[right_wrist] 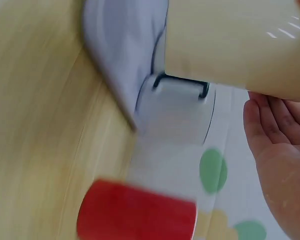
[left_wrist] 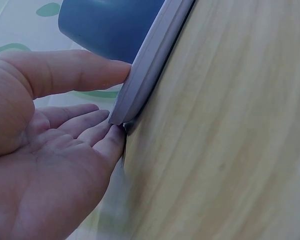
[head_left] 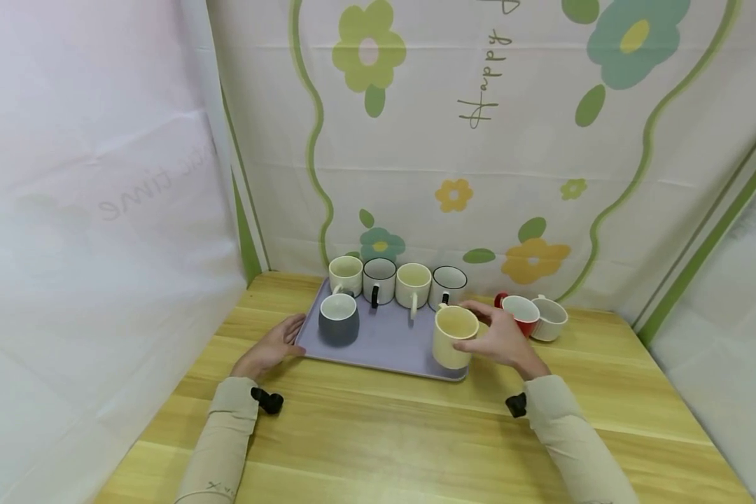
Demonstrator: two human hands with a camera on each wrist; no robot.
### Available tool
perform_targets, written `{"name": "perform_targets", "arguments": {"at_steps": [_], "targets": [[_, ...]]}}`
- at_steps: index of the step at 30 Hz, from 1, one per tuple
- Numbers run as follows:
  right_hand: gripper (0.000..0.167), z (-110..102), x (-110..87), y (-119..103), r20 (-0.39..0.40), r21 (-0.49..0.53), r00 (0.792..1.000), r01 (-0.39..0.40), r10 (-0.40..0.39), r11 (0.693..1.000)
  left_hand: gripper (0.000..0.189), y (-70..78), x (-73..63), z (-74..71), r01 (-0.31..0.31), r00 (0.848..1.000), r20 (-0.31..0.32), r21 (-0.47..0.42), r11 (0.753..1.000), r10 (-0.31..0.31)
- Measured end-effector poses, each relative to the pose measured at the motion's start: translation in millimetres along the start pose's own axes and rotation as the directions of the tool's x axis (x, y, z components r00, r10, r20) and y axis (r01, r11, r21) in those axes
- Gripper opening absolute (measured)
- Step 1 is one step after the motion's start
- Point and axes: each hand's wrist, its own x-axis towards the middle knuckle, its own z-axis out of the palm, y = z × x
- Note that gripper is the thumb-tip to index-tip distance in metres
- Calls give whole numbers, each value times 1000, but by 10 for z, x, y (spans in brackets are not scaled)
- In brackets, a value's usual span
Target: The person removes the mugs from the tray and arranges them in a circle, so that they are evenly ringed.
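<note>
My right hand (head_left: pixel 500 339) grips a pale yellow mug (head_left: pixel 451 343) between thumb and fingers, over the right end of a lilac tray (head_left: pixel 384 346). The mug is upright, and in the right wrist view its side fills the top. At the tray's front left corner my left hand (head_left: pixel 277 348) holds the edge, thumb against the rim and fingertips at the corner. Beside it a dark grey mug (head_left: pixel 339 325) stands on the tray. Along the back stand two cream mugs, one at the left end (head_left: pixel 345 275), and two white mugs with black rims, one second from left (head_left: pixel 379 283).
Right of the tray, a red mug (head_left: pixel 521 315) and a whitish mug (head_left: pixel 549 322) stand close together on the wooden table (head_left: pixel 378 434). A flower-printed curtain (head_left: pixel 403 147) rises behind the table, with white cloth (head_left: pixel 101 280) at the left.
</note>
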Motion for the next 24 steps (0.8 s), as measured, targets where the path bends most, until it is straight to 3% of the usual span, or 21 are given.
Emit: {"name": "perform_targets", "arguments": {"at_steps": [9, 17, 24], "targets": [[75, -336, -342, 330, -41, -7, 998, -39, 39, 999, 93, 7, -9, -11, -9, 1000, 13, 22, 1000, 9], [69, -381, -470, 547, -75, 21, 997, -13, 15, 1000, 92, 19, -40, -21, -1, 1000, 10, 17, 1000, 1], [70, -383, -530, 626, -77, 31, 995, -61, 64, 998, 92, 30, -46, -17, -2, 1000, 17, 8, 1000, 2]]}}
